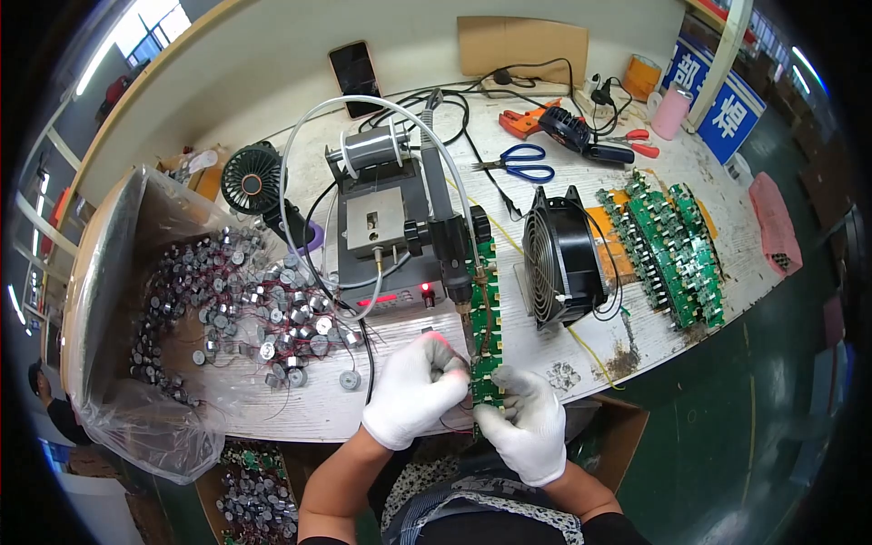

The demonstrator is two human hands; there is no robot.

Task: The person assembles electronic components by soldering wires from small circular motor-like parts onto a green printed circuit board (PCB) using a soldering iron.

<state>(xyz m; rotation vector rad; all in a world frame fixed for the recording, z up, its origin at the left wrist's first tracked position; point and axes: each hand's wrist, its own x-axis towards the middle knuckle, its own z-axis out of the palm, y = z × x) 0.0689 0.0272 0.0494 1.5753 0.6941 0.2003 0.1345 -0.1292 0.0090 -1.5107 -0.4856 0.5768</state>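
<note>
A long green circuit board strip (488,341) lies front to back on the bench, its near end by the table's front edge. My right hand (527,422), in a white glove, has thumb and fingers closed on that near end. My left hand (416,386), also gloved, is pinched just left of the strip; what its fingertips hold is hidden. A thin dark red wire shows below it. Just beyond the fingertips, the soldering iron (451,250) points down at the strip. It is mounted on a soldering machine (377,222) carrying a solder wire spool (371,145).
Many small round motors (295,318) with red wires spill from a plastic-lined box (95,300) on the left. A black fan (563,259) stands right of the strip, with stacked circuit boards (658,245) beyond. Blue-handled scissors (527,165) and a handheld fan (250,182) lie farther back.
</note>
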